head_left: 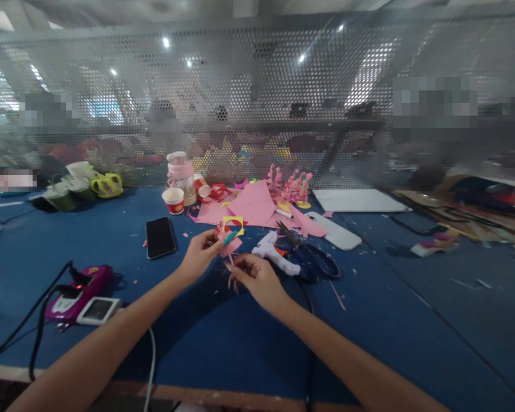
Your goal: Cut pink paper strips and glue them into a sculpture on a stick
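Observation:
My left hand pinches a small piece of pink paper between thumb and fingers, above the blue table. Close beside it, my right hand has its fingers curled and closed on the lower, narrow end of the same pink paper. Just past the right hand lies a white glue gun with an orange trigger. Dark-handled scissors rest against its right side. Behind the hands is a yellow square of paper with a round hole, in front of large pink paper sheets.
A black phone and a purple power strip with cables lie left. Paper cups and a pink-lidded jar stand at the back. Pink paper flower stems, a white phone and a white board sit right. A perforated metal screen rises behind.

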The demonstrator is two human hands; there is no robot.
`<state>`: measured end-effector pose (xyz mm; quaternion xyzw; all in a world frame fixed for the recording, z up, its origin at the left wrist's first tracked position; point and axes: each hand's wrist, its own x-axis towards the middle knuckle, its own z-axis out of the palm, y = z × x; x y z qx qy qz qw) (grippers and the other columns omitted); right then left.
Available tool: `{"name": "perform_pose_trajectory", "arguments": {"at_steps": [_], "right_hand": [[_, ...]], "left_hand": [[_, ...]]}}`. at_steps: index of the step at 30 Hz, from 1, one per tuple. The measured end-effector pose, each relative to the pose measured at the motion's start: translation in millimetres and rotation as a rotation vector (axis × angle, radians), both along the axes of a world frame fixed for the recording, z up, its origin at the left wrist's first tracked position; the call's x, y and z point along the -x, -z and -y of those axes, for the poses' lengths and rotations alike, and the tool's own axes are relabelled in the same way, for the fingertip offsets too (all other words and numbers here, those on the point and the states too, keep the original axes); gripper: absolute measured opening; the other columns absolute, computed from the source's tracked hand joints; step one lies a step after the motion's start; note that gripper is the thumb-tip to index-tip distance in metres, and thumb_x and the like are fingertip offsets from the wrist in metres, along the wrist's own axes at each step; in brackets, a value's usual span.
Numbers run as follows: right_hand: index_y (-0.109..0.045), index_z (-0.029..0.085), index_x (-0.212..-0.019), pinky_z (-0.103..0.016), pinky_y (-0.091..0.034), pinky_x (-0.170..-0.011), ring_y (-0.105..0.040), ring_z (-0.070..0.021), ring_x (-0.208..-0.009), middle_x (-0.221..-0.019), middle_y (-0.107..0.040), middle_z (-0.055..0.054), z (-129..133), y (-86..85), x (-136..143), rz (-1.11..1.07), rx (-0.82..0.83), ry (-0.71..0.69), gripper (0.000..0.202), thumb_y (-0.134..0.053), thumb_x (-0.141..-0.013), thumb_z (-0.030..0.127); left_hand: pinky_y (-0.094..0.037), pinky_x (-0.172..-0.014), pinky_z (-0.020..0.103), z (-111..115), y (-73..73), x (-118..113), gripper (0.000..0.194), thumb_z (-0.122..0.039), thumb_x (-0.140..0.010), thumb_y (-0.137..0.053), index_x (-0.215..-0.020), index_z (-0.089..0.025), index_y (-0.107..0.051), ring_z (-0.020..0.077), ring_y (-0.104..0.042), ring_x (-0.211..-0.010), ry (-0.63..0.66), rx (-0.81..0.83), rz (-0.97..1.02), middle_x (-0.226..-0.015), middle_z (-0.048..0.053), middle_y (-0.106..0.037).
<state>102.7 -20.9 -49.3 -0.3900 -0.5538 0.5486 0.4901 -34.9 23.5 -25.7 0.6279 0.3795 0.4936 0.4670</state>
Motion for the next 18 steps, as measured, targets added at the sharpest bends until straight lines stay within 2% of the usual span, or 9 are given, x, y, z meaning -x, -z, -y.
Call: {"name": "perform_pose_trajectory", "arguments": {"at_steps": [6,12,18], "right_hand": [[-0.052,0.018,-0.064,-0.023,-0.041,-0.046,-0.049,-0.0097,-0.046,-0.052,-0.052,0.003,-2,4.3,-1,0.042,-0.039,-0.008,0.032,-0.061,-0.065,0.048],[-0.051,0.018,-0.064,-0.022,-0.040,-0.042,-0.047,-0.0090,-0.043,-0.051,-0.051,0.003,-5,6.3,-2,0.050,-0.030,-0.034,0.033,-0.061,-0.065,0.050],[-0.053,0.017,-0.065,-0.022,-0.039,-0.042,-0.046,-0.0087,-0.043,-0.052,-0.051,0.003,-4,6.6,1,0.045,-0.001,-0.033,0.036,-0.061,-0.063,0.051]], "left_hand": [[-0.026,-0.041,0.019,2,-3.4,-4,0.032,-0.039,-0.060,-0.066,-0.053,-0.016,-0.046,0.0051,-0.035,-0.043,-0.040,0.074,0.098,-0.048,-0.006,-0.042],[-0.031,-0.043,0.019,-3,-0.4,-2,0.030,-0.037,-0.056,-0.070,-0.054,-0.016,-0.049,0.0059,-0.040,-0.046,0.018,0.134,0.155,-0.051,-0.005,-0.048],[-0.038,-0.055,0.020,-9,7.7,2,0.023,-0.035,-0.057,-0.070,-0.064,-0.016,-0.059,0.0080,-0.047,-0.057,0.075,0.135,0.189,-0.060,-0.002,-0.053]]}}
